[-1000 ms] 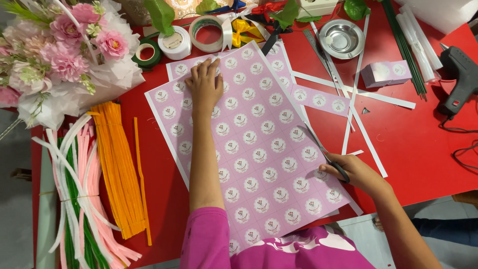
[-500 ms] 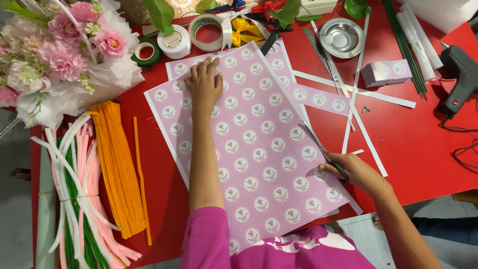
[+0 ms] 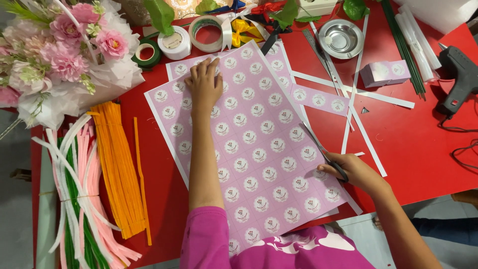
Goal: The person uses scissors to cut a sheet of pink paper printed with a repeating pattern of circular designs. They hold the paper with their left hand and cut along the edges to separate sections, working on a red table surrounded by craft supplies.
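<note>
A large pink sheet (image 3: 259,149) printed with rows of round white flower labels lies on the red table (image 3: 423,144). My left hand (image 3: 204,85) rests flat on its upper left part, fingers spread. My right hand (image 3: 356,172) grips a pair of scissors (image 3: 321,149) at the sheet's right edge, with the blades pointing up along that edge. Another sheet of the same kind peeks out beneath.
Pink flower bouquet (image 3: 55,55) at upper left. Orange, pink, white and green pipe cleaners (image 3: 94,179) lie at left. Tape rolls (image 3: 172,42), a steel bowl (image 3: 341,37), cut paper strips (image 3: 358,94), a small pink box (image 3: 386,73), green stems (image 3: 403,45) and a black glue gun (image 3: 460,74) lie along the back and right.
</note>
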